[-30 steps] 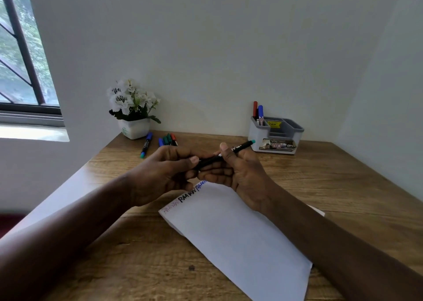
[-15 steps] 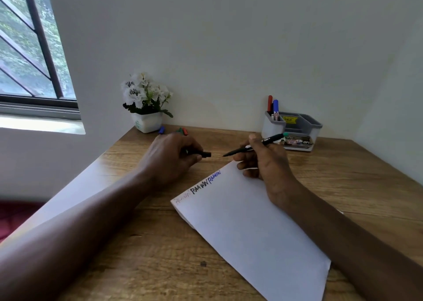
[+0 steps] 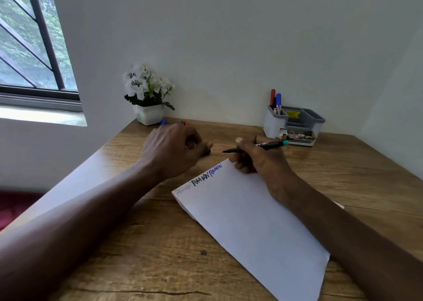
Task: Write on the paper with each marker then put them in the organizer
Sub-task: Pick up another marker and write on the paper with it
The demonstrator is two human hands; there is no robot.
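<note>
Marker [image 3: 270, 144] in right hand [image 3: 261, 163], two markers [image 3: 278, 101] in one organizer [image 3: 271, 126]

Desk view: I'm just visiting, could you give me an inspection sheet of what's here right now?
Surface: wooden desk, one small dark spot.
Job's things: paper, three words written along its far edge; teal-ended marker, uncapped; organizer holding a red marker and a blue marker; spare markers by the flower pot, mostly hidden.
Clutter: that flower pot.
Hands: right hand grips the teal-ended marker; left hand pinches what looks like its cap.
Cables: nothing seen.
Surroundings: white walls, window at left.
</note>
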